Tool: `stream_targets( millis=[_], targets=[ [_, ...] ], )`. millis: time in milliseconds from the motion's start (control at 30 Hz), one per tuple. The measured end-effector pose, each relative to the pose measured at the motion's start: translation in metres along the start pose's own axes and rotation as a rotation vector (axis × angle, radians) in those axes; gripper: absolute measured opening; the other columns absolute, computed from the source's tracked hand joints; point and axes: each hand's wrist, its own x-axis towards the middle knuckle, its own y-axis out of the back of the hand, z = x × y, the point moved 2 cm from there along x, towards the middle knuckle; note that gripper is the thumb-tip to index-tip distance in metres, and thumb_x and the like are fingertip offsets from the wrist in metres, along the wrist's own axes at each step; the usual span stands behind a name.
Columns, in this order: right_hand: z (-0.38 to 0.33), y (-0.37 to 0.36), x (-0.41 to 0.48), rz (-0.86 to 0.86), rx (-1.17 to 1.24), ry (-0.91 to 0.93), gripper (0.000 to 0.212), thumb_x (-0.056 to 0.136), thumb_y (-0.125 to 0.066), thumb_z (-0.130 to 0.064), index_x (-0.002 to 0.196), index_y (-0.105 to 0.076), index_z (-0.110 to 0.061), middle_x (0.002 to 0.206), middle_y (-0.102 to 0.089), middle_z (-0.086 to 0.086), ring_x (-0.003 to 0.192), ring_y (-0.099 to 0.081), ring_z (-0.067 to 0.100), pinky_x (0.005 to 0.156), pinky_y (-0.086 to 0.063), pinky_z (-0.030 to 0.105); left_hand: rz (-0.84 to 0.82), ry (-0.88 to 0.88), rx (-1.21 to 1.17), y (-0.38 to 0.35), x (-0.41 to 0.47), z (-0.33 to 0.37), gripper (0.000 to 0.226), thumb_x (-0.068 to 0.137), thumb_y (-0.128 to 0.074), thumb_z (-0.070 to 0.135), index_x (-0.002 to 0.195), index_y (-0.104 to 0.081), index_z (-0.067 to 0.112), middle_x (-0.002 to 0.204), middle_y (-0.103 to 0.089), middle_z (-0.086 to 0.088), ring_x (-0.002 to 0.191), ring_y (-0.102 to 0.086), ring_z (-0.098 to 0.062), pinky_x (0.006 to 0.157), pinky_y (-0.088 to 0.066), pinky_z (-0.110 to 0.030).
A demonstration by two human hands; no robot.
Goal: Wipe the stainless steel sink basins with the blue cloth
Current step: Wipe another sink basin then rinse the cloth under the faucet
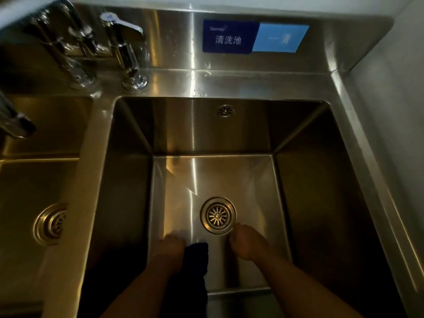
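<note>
Now both hands are down in the right basin (309,180). The left hand (171,245), at seven o'clock from the drain (218,215), seems to grip the blue cloth (197,258), which lies against the near floor and wall. The right hand (244,244), at five o'clock, holds nothing I can see; blur hides its fingers. I judge wiping is under way on this floor. The walls and the left basin (27,180), at nine o'clock, look left to do.
</note>
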Motion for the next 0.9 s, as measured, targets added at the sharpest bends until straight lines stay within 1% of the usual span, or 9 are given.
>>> stream_targets(
  millis=[100,200,267,433,533,633,733,833,900],
  targets=[
    [-0.018,-0.005,-0.010,-0.096,0.115,0.094,0.053,0.086,-0.060,-0.017,0.138,-0.049,-0.016,0.137,-0.055,0.009,0.123,-0.053,0.024,0.101,-0.044,0.030,-0.060,-0.035,-0.256,0.005,-0.016,-0.001,0.052,0.092,-0.055,0.025,0.141,-0.040,0.022,0.144,-0.043,-0.002,0.129,-0.046,-0.024,0.108,-0.038,-0.038],
    [-0.038,-0.018,-0.021,-0.209,0.296,0.210,0.075,0.077,-0.075,-0.010,0.144,-0.042,-0.015,0.143,-0.049,0.006,0.128,-0.049,0.018,0.107,-0.041,0.032,-0.056,-0.108,-0.226,0.014,-0.031,0.000,0.049,0.087,-0.060,0.033,0.132,-0.046,0.023,0.139,-0.048,-0.003,0.125,-0.050,-0.024,0.105,-0.041,-0.038],
    [-0.048,-0.023,-0.028,-0.261,0.361,0.237,0.080,0.075,-0.077,-0.006,0.145,-0.039,-0.014,0.142,-0.047,0.003,0.125,-0.046,0.011,0.107,-0.039,0.026,-0.038,-0.174,-0.197,0.021,-0.040,0.002,0.043,0.084,-0.063,0.035,0.123,-0.051,0.022,0.129,-0.057,-0.004,0.118,-0.055,-0.023,0.098,-0.045,-0.033],
    [-0.060,-0.020,-0.047,-0.261,0.500,0.265,0.048,0.067,-0.073,0.011,0.110,-0.063,-0.008,0.103,-0.063,0.007,0.095,-0.059,0.018,0.089,-0.051,0.038,0.034,-0.264,-0.273,0.041,-0.064,0.008,0.024,0.082,-0.063,0.027,0.104,-0.054,0.021,0.110,-0.063,-0.005,0.102,-0.061,-0.025,0.080,-0.045,-0.029],
    [-0.060,-0.009,-0.059,-0.188,0.620,0.229,0.040,0.069,-0.072,0.013,0.106,-0.065,0.001,0.094,-0.062,0.009,0.087,-0.058,0.018,0.078,-0.049,0.029,0.092,-0.297,-0.326,0.055,-0.079,0.007,0.017,0.079,-0.061,0.023,0.094,-0.052,0.021,0.102,-0.064,-0.006,0.094,-0.061,-0.026,0.077,-0.048,-0.034],
    [-0.062,0.001,-0.074,-0.162,0.765,0.206,0.028,0.067,-0.073,0.008,0.091,-0.063,-0.002,0.082,-0.062,0.011,0.076,-0.061,0.020,0.070,-0.048,0.028,0.121,-0.312,-0.406,0.064,-0.090,0.003,0.013,0.080,-0.058,0.019,0.088,-0.049,0.025,0.101,-0.065,-0.006,0.095,-0.061,-0.024,0.077,-0.048,-0.032],
    [-0.059,0.007,-0.080,-0.083,0.869,0.149,0.031,0.068,-0.074,0.005,0.098,-0.065,0.008,0.087,-0.068,0.013,0.079,-0.066,0.022,0.070,-0.052,0.027,0.126,-0.321,-0.522,0.070,-0.090,0.002,0.017,0.080,-0.060,0.013,0.086,-0.047,0.022,0.099,-0.063,-0.007,0.092,-0.061,-0.022,0.073,-0.049,-0.030],
    [-0.047,0.011,-0.071,-0.005,1.011,0.085,0.025,0.078,-0.073,0.002,0.102,-0.068,-0.002,0.095,-0.074,0.012,0.086,-0.071,0.026,0.070,-0.056,0.031,0.136,-0.273,-0.653,0.075,-0.074,0.008,0.026,0.077,-0.064,0.007,0.080,-0.044,0.024,0.094,-0.059,-0.004,0.085,-0.058,-0.017,0.062,-0.045,-0.024],
    [-0.036,0.014,-0.060,0.058,1.080,0.028,0.028,0.081,-0.072,-0.002,0.108,-0.067,-0.002,0.100,-0.073,0.016,0.091,-0.071,0.030,0.077,-0.057,0.038,0.152,-0.233,-0.741,0.077,-0.055,0.016,0.027,0.076,-0.065,0.003,0.082,-0.046,0.021,0.095,-0.060,-0.007,0.084,-0.057,-0.017,0.063,-0.045,-0.024]
  ],
)
